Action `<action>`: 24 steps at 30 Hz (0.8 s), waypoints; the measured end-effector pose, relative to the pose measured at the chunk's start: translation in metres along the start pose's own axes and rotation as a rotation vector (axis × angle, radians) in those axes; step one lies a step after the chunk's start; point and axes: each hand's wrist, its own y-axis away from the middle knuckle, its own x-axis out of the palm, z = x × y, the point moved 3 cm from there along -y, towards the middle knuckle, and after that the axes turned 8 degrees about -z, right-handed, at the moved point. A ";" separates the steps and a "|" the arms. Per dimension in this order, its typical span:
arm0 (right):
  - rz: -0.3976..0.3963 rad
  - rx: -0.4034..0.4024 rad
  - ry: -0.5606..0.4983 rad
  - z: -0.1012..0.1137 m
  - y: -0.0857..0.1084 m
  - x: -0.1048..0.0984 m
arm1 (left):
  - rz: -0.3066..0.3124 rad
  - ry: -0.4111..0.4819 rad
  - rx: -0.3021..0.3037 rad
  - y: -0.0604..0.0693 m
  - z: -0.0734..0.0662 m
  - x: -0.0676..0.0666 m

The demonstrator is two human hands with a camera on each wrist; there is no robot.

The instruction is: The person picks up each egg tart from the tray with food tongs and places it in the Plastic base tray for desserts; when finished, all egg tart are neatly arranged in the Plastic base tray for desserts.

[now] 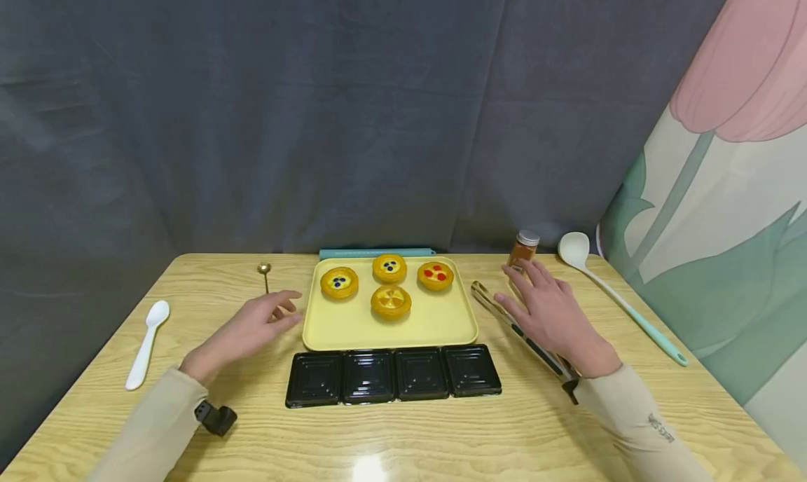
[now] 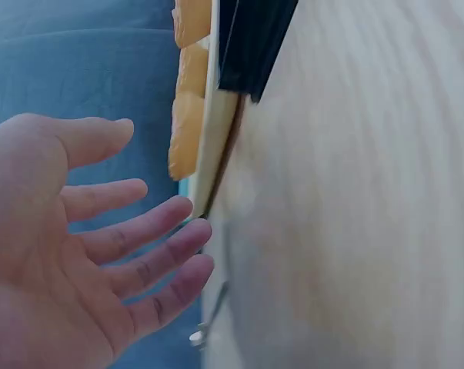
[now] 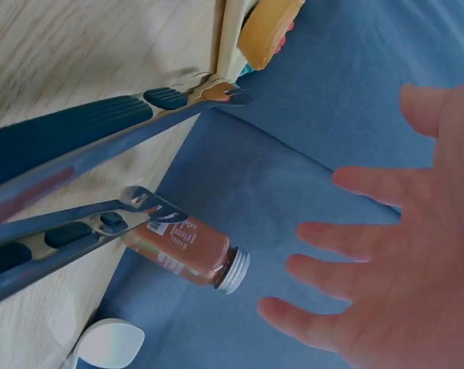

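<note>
My left hand hovers left of a yellow tray, fingers loosely spread and holding nothing. In the left wrist view its palm faces the tray side. On the tray stand several egg tarts: two with blue berries, one with red pieces, one with orange wedges. My right hand is held over black-handled metal tongs, its fingers apart and nothing in them. The right wrist view shows the tongs separate from the hand. Beyond the fingertips is a jar of reddish-brown contents with a silver lid.
A row of black square containers lies in front of the tray. At left are a white spoon and a small gold spoon. A white ladle with a mint handle lies right. Behind the tray is a teal bar, then a dark curtain.
</note>
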 end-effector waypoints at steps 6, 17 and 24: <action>-0.038 -0.015 -0.042 0.004 -0.001 -0.002 | 0.018 0.105 -0.081 0.001 0.014 0.014; -0.073 -0.008 -0.120 0.010 -0.004 -0.010 | -0.104 0.265 -0.142 0.001 0.026 0.033; -0.078 0.000 -0.133 0.014 -0.005 -0.015 | -0.170 0.265 -0.175 0.004 0.025 0.040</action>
